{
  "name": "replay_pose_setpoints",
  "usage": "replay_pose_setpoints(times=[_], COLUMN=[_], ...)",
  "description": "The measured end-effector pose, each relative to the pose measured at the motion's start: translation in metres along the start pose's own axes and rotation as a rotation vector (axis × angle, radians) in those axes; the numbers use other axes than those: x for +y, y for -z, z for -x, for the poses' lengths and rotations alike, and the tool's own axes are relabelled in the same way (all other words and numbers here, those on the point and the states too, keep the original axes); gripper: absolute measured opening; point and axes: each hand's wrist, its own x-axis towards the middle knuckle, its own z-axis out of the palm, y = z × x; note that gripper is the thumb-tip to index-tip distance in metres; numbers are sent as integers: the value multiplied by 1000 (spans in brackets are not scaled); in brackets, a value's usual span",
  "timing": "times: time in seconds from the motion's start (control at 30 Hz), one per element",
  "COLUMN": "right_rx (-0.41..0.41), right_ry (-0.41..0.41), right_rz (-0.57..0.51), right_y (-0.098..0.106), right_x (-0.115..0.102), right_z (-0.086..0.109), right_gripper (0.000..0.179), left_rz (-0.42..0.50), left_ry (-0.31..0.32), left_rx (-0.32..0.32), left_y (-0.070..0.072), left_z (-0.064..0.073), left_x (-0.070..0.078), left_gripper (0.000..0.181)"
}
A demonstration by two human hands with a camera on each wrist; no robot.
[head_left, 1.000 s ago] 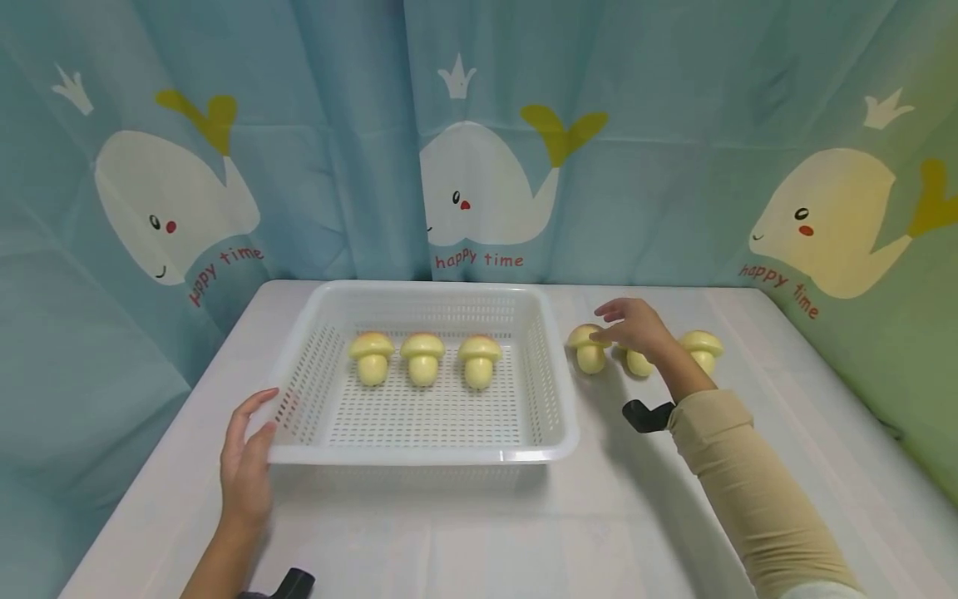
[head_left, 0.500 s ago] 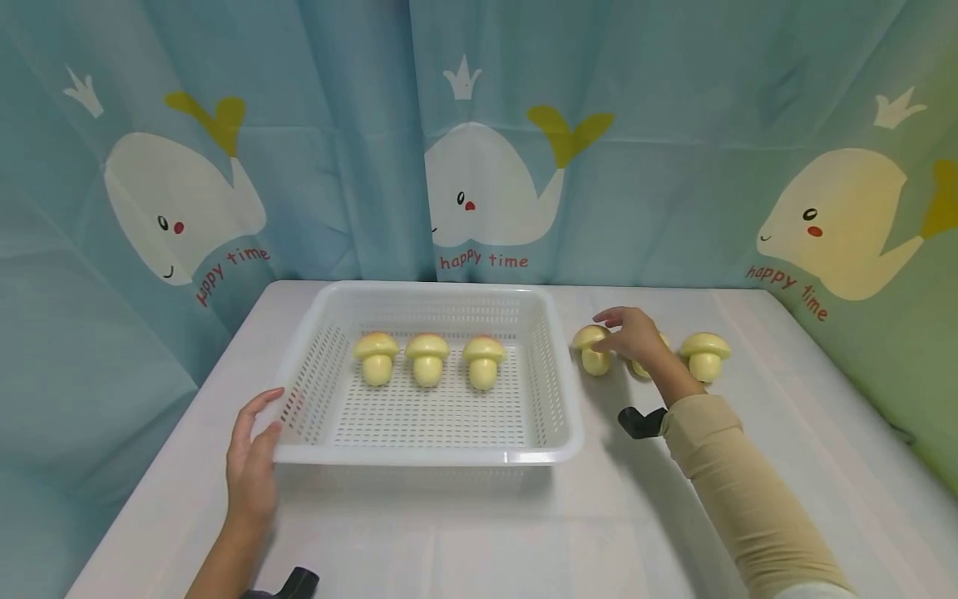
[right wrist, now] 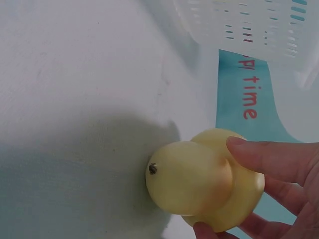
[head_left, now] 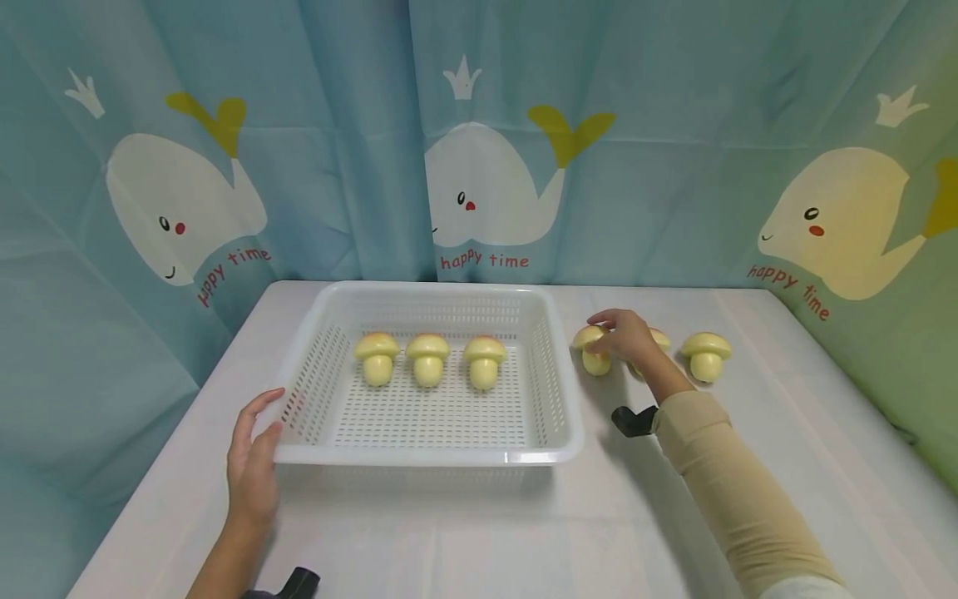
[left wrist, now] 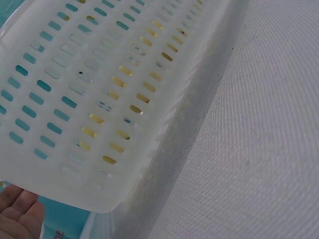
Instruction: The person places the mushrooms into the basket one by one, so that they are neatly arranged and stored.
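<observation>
A white plastic basket (head_left: 430, 456) with slotted walls stands on the table, with three yellow toy mushrooms, among them a middle one (head_left: 427, 359), in a row inside. My left hand (head_left: 252, 466) holds its left rim near the front corner, thumb and fingers at the edge. To the right of the basket, my right hand (head_left: 630, 339) grips a toy mushroom (right wrist: 189, 177) by its cap, thumb on one side and fingers on the other. Partly hidden behind that hand is a second mushroom (head_left: 659, 339). A third mushroom (head_left: 706, 356) lies farther right.
A white cloth (head_left: 479, 541) covers the table. Behind it hangs a blue curtain (head_left: 674, 208) printed with whales, close to the far table edge. Each wrist wears a black camera mount, such as the right one (head_left: 633, 421).
My right hand has moved slightly left and its fingers have closed in on the leftmost loose mushroom. The left hand stays at the basket rim. The whole view has shifted a little.
</observation>
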Motion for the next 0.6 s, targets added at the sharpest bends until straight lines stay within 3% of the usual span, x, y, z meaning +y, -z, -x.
replay_pose_setpoints(times=[0.27, 0.6], right_rx=[17, 20], right_ry=[-33, -47], right_rz=[-119, -134], right_y=[-6, -7], right_x=[5, 7], right_z=[-3, -5], right_gripper=[50, 50], left_rz=[-17, -23], left_ry=[-3, 0], left_rx=[-7, -8], left_y=[0, 1], left_z=[1, 1], left_x=[0, 1], left_gripper=[41, 41])
